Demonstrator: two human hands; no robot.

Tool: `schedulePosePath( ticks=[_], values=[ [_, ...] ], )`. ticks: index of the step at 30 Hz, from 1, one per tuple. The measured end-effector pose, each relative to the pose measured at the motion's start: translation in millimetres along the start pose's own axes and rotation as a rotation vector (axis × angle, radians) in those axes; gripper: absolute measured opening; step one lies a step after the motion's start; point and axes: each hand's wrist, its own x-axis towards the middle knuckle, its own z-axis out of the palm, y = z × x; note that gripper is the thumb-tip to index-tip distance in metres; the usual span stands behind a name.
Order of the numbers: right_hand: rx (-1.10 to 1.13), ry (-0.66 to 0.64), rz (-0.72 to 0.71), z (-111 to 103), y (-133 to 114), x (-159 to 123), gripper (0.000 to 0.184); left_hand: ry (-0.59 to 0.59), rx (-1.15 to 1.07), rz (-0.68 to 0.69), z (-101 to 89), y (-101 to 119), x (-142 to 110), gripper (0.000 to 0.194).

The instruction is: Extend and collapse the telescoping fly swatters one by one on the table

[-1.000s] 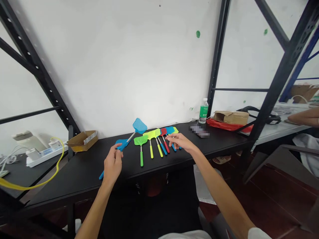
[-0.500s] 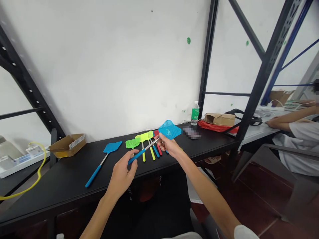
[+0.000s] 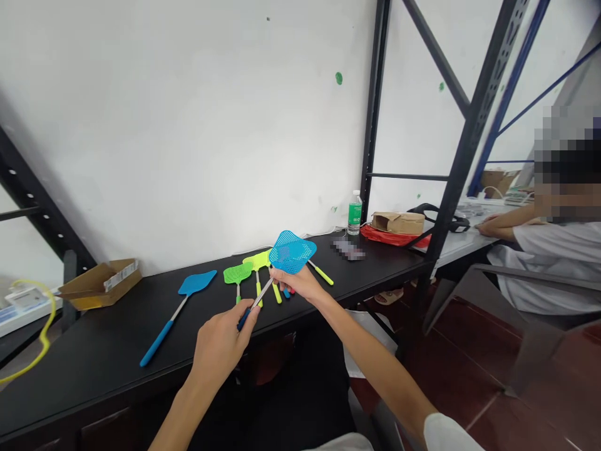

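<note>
I hold a blue fly swatter (image 3: 297, 253) above the table, its mesh head raised toward the far right. My left hand (image 3: 221, 338) is closed round its blue handle, while my right hand (image 3: 302, 282) grips the metal shaft just under the head. Behind my hands lie a green fly swatter (image 3: 238, 273), a yellow-green fly swatter (image 3: 256, 260) and several more handles, partly hidden by my right hand. To the left, another blue fly swatter (image 3: 195, 284) lies by itself, its handle toward me.
An open cardboard box (image 3: 101, 288) stands at the table's left end. Toward the back right are a water bottle (image 3: 355, 214), a brown carton (image 3: 398, 223) and a red plastic bag (image 3: 392, 239). A person in a white shirt (image 3: 539, 250) sits at the right beyond the black rack post (image 3: 453, 169).
The view has swung slightly right. My hands have brought the held fly swatter to a steeper angle, and less of its handle shows. A yellow-green handle now shows right of its head.
</note>
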Motion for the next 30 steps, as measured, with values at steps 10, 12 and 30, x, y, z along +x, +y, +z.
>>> schedulePosePath(
  ticks=[10,12,30],
  values=[
    [0.040,0.004,-0.003,2.3,7.4,2.7,0.040,-0.320,-0.727,-0.089,-10.7,10.9,0.7,0.044],
    [0.077,-0.002,-0.006,2.9,6.5,2.4,0.039,-0.410,-0.918,-0.147,-10.7,10.6,2.4,0.042],
    [0.027,0.158,-0.038,-4.4,11.2,7.8,0.043,-0.083,-0.083,-0.011,-18.3,-0.3,2.6,0.043]
  ],
)
